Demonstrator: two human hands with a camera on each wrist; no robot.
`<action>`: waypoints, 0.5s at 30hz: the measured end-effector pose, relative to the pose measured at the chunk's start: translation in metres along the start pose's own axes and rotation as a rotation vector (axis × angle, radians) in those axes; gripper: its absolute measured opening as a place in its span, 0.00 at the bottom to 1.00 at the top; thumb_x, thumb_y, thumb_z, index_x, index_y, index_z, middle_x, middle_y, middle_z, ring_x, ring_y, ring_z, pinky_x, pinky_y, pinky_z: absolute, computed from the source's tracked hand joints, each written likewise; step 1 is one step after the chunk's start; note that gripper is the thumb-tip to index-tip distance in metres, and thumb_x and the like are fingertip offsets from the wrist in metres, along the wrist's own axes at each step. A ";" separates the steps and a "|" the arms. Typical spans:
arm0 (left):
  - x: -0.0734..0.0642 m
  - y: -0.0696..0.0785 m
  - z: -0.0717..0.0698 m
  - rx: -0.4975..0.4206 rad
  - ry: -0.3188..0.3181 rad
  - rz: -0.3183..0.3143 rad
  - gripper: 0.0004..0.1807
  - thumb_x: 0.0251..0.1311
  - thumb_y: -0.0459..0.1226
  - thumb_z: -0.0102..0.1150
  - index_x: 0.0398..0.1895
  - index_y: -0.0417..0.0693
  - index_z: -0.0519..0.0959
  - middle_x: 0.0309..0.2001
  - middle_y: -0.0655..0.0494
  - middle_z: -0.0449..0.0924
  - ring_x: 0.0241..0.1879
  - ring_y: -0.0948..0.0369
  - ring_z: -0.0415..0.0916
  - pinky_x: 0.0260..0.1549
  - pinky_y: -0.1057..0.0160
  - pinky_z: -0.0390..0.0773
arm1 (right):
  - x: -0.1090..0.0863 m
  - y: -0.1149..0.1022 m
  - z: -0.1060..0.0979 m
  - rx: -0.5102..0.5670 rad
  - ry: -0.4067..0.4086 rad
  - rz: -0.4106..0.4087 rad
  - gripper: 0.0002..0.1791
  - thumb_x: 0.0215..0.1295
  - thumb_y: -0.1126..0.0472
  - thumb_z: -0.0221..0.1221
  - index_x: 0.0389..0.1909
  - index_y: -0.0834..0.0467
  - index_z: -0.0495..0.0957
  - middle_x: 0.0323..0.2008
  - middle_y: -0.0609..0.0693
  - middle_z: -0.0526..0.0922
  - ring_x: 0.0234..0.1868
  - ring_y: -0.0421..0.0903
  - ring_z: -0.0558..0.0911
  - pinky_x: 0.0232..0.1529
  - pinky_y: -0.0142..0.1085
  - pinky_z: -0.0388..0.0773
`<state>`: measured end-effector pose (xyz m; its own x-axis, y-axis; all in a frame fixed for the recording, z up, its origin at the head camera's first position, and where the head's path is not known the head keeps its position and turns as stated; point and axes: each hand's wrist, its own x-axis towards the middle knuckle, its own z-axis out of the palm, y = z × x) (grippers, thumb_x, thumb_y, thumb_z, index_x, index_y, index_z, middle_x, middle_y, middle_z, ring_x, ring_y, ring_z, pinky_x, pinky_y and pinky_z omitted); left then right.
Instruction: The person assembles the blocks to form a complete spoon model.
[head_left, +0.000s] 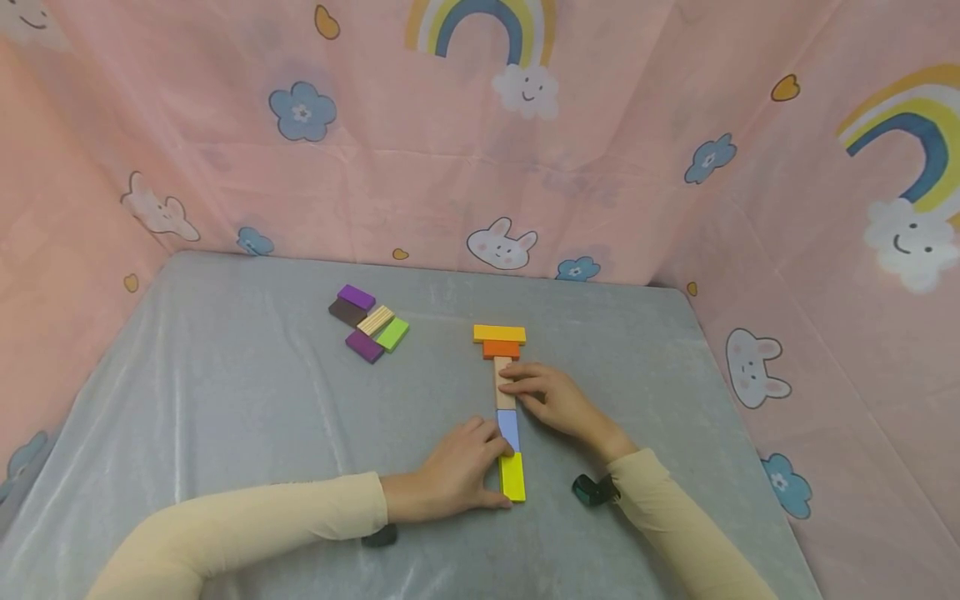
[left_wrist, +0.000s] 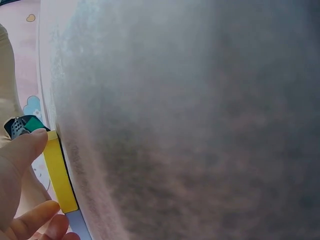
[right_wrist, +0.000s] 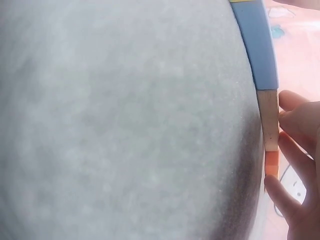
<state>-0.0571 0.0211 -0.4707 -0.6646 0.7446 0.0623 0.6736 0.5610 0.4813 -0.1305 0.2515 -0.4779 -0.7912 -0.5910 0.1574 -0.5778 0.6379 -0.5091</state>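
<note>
A line of blocks lies flat on the grey cloth. Its near end is a bright yellow block [head_left: 512, 477], followed by a light blue block [head_left: 508, 428] and a plain wood block [head_left: 505, 385]. Beyond them an orange block [head_left: 501, 349] and an amber-yellow block [head_left: 499, 334] lie crosswise. My left hand [head_left: 457, 471] pinches the bright yellow block lengthwise, thumb at its near end and index finger by the blue joint. Fairly straight fingers of my right hand [head_left: 558, 404] touch the wood block; in the right wrist view one fingertip [right_wrist: 271, 181] reaches the orange block.
Further back on the left lies a loose cluster: two purple blocks [head_left: 364, 347], a dark brown block [head_left: 348, 312], a striped wood block [head_left: 376, 320] and a green block [head_left: 393, 335]. Pink patterned curtains [head_left: 390, 192] border the grey-covered table [head_left: 247, 400].
</note>
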 end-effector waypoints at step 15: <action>0.000 0.001 0.001 0.026 0.003 -0.004 0.31 0.45 0.60 0.73 0.50 0.56 0.80 0.44 0.64 0.75 0.40 0.67 0.66 0.39 0.71 0.70 | 0.000 -0.001 0.000 -0.003 -0.003 -0.002 0.15 0.66 0.66 0.61 0.52 0.53 0.85 0.61 0.47 0.81 0.66 0.49 0.76 0.67 0.49 0.72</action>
<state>-0.0560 0.0220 -0.4709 -0.6682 0.7413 0.0632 0.6792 0.5731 0.4585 -0.1301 0.2513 -0.4773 -0.7895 -0.5936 0.1560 -0.5799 0.6381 -0.5065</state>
